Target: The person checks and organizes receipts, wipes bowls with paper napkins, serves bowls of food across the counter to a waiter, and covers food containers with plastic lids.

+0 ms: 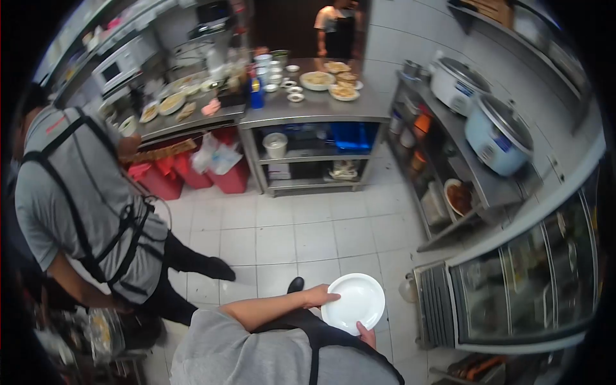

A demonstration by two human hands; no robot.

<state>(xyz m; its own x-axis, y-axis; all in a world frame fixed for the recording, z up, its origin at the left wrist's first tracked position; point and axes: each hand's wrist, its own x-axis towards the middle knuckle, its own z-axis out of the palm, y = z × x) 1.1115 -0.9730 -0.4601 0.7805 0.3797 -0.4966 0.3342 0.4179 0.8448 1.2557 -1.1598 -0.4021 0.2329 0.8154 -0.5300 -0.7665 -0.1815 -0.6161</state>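
A round white plate (pixel 354 304) is held in front of my body, its bare inner face turned up. My left hand (pixel 318 296) grips its left rim, thumb over the edge and the other fingers hidden beneath. At the lower right rim, my right hand (pixel 366 335) closes on the same plate with the thumb on top. Most of the right forearm is hidden by my torso and apron.
A co-worker (pixel 96 192) in a grey shirt stands at the left counter. Ahead, a steel table (pixel 308 110) carries filled plates and small bowls. Rice cookers (pixel 497 135) stand on the right shelf, beyond a glass-door fridge (pixel 526 282). Another person (pixel 336 32) stands in the doorway.
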